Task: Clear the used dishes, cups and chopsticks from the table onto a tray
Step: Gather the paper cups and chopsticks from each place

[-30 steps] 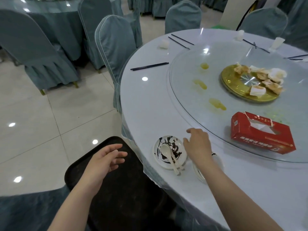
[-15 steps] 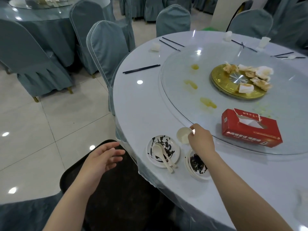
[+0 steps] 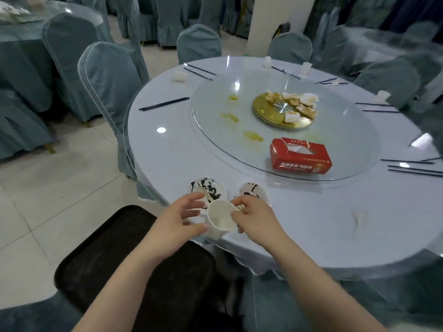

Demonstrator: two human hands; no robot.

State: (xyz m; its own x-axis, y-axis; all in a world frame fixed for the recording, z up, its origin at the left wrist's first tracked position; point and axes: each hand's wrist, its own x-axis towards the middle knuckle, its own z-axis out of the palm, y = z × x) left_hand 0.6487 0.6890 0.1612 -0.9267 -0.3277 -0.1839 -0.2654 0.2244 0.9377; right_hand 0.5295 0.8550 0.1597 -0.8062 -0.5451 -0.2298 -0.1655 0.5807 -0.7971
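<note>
The round table (image 3: 182,149) carried a white cover and a glass turntable (image 3: 347,130) at its centre. At the near edge stood a small plate (image 3: 215,188) streaked with dark sauce, and just right of it a stained bowl (image 3: 256,190). One pair of black chopsticks (image 3: 164,104) lay near the left edge, and further pairs lay at the far edge (image 3: 200,70) and the right edge (image 3: 412,168). Small white cups (image 3: 306,67) stood along the far edge. On the turntable lay a gold disc (image 3: 268,111) bearing crumpled tissues, yellow stains (image 3: 253,135) and a red tissue box (image 3: 300,156) toward its near rim.
</note>
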